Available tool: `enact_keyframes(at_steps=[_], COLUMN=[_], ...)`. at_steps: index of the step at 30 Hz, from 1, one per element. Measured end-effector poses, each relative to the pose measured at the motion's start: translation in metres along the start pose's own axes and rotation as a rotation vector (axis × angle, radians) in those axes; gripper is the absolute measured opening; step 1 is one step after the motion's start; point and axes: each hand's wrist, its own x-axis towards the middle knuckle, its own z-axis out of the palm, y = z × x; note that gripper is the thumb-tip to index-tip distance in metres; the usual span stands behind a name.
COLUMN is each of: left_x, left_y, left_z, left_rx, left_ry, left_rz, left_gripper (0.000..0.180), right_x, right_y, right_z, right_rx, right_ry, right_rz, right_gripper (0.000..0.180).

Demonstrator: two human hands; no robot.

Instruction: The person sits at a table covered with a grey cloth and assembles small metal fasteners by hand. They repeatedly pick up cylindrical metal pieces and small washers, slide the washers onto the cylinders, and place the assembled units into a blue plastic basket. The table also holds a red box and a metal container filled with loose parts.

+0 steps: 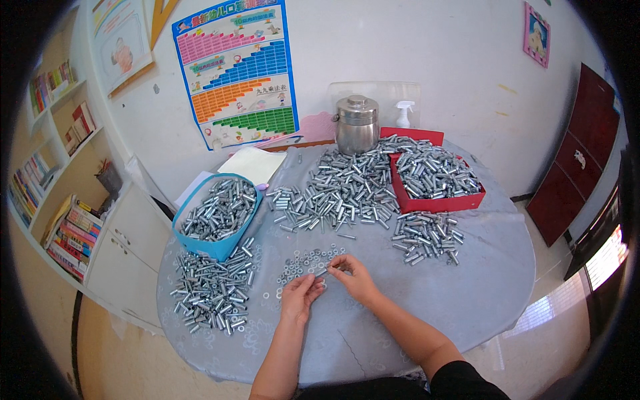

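Note:
My left hand (303, 295) and my right hand (353, 277) meet near the front middle of the table. Between their fingertips is a short silvery metal bolt sleeve (321, 272), pinched by its left end in my left hand. The right thumb and forefinger close at its other end; whether they also grip a small ring there is too small to tell. Just beyond my hands lies a spread of small metal washers and nuts (293, 267). A few pale washers lie left of my left hand.
A blue basket (220, 251) full of metal sleeves stands at left, with a loose pile (212, 293) before it. Another heap (343, 187) covers the far middle. At right, a red box (440, 203) overflows with sleeves. Behind stand a steel pot (357, 127) and a white spray bottle (403, 115).

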Motion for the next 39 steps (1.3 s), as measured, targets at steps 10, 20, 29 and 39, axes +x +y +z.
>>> enact_keyframes(at_steps=[10, 20, 29, 39], left_x=[0.002, 0.001, -0.001, -0.002], left_y=[0.001, 0.002, 0.003, -0.002], left_z=[-0.005, -0.001, 0.0, 0.002], left_rx=[-0.082, -0.086, 0.019, 0.076], left_ry=[0.0, -0.002, -0.017, -0.075], left_rz=[0.024, -0.001, -0.019, -0.07], left_gripper=[0.013, 0.013, 0.014, 0.013], right_x=[0.009, -0.025, -0.005, -0.016], right_y=[-0.066, -0.045, -0.042, -0.038], right_z=[-0.064, -0.076, -0.044, -0.028], right_rx=[-0.508, -0.891, -0.334, -0.198], right_ry=[-0.058, -0.428, -0.081, -0.055], right_rz=[0.195, 0.212, 0.098, -0.123], right_gripper=[0.024, 0.027, 0.023, 0.022])
